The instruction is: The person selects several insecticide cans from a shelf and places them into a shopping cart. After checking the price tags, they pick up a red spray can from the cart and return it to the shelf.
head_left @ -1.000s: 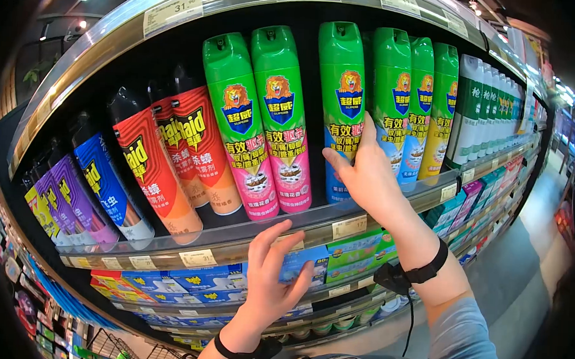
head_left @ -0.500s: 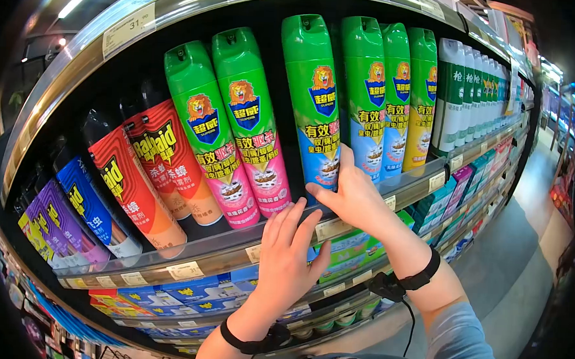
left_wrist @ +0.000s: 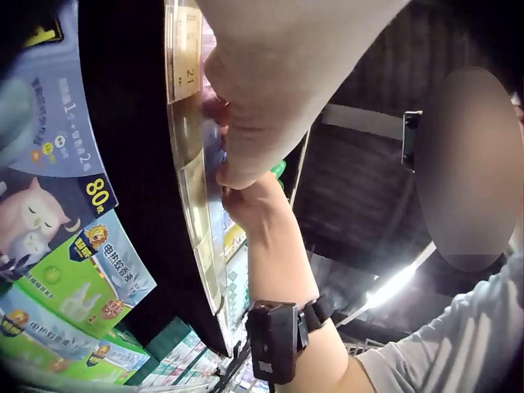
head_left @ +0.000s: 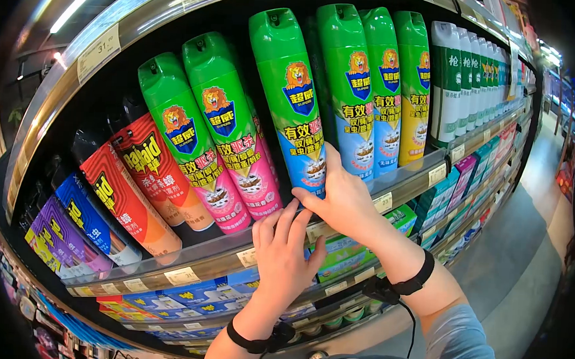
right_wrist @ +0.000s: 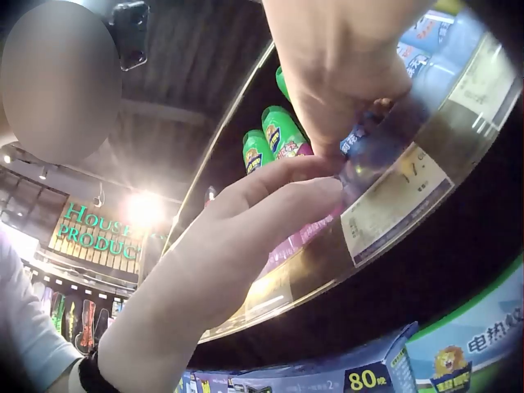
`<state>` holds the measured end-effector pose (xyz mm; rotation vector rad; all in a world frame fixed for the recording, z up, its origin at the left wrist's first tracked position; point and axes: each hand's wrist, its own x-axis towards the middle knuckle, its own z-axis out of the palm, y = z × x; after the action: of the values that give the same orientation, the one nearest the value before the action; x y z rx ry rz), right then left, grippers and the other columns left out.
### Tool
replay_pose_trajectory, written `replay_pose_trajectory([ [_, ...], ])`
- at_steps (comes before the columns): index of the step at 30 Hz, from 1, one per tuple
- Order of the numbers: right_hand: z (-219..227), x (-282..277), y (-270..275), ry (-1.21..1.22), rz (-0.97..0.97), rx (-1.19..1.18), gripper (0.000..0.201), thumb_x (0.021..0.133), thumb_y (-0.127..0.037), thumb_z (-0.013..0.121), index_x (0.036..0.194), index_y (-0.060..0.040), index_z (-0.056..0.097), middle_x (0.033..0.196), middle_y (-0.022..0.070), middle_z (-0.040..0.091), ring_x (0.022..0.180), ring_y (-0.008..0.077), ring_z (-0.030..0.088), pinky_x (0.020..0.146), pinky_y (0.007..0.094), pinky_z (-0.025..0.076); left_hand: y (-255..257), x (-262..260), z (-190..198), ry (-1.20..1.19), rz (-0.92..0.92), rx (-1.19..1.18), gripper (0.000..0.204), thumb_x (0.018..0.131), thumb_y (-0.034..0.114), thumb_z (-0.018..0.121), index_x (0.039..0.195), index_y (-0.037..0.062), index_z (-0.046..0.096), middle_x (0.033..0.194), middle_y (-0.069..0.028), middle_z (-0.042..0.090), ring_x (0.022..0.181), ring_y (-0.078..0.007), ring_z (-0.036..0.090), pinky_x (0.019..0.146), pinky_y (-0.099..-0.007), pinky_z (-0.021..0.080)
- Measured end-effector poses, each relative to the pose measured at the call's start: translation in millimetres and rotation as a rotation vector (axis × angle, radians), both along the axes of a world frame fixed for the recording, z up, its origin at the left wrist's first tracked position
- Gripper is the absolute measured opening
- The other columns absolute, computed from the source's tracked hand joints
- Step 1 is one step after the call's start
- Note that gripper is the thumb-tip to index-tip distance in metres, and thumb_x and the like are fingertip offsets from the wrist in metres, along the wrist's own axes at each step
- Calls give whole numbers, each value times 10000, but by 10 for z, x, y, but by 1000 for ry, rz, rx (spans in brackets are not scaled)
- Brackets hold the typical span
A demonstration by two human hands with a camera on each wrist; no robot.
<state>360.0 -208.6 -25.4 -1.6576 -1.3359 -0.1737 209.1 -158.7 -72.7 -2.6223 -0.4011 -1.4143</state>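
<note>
The right-hand grip (head_left: 350, 205) holds the blue can (head_left: 297, 103) low down, thumb at its front and fingers along its side; the left-hand grip (head_left: 289, 260) is loosely spread just beside its base, and whether it touches cannot be told. The can stands on the shelf (head_left: 213, 266), near the front edge. It is probably stiff metal, fairly heavy if full, and smooth enough to slip; the middle of its body looks the best hold, clear of the nozzle. Left of the can are pink cans (head_left: 237, 151), then red cans (head_left: 157, 161); right of it, more blue cans (head_left: 352, 86) and a yellow can (head_left: 412, 89). Compared with a second ago, the right hand grips the can lower, and the left fingers have drawn closer to it.
</note>
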Motion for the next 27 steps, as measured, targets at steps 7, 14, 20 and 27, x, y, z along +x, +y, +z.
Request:
replay_pose_trajectory([
  [7, -209, -105, -322, -144, 67, 250, 746, 890, -195, 711, 1448, 120, 329, 1288, 326, 540, 1188, 457, 553, 967, 466, 493, 18, 0, -20, -37, -6, 14, 539, 726, 133, 785, 1209, 33, 569, 1300, -138, 579, 1102, -317, 534, 950, -461, 397],
  [14, -966, 69, -1048, -314, 35, 302, 412, 850, -84, 707, 1239, 11, 611, 1242, 214, 600, 1128, 390, 602, 923, 448, 513, -73, 97, -56, -138, 32, -81, 434, 682, 21, 774, 1057, 25, 553, 1268, -149, 640, 1088, -339, 534, 959, -429, 430],
  [20, -1756, 213, -1604, 45, 92, 88, 192, 864, -57, 677, 1052, -23, 693, 965, 175, 692, 931, 359, 662, 795, 424, 534, -99, 169, -114, -193, 105, -97, 364, 713, -19, 718, 1015, 28, 521, 1257, -158, 656, 1086, -330, 530, 955, -424, 439],
  [27, -2474, 232, -1910, 284, 55, -54, 129, 854, -54, 671, 974, -8, 687, 864, 174, 698, 808, 381, 669, 713, 462, 531, -260, 99, -11, -223, 33, -349, 341, 758, 19, 691, 1062, 16, 538, 1267, -192, 647, 1150, -357, 568, 1092, -462, 374],
])
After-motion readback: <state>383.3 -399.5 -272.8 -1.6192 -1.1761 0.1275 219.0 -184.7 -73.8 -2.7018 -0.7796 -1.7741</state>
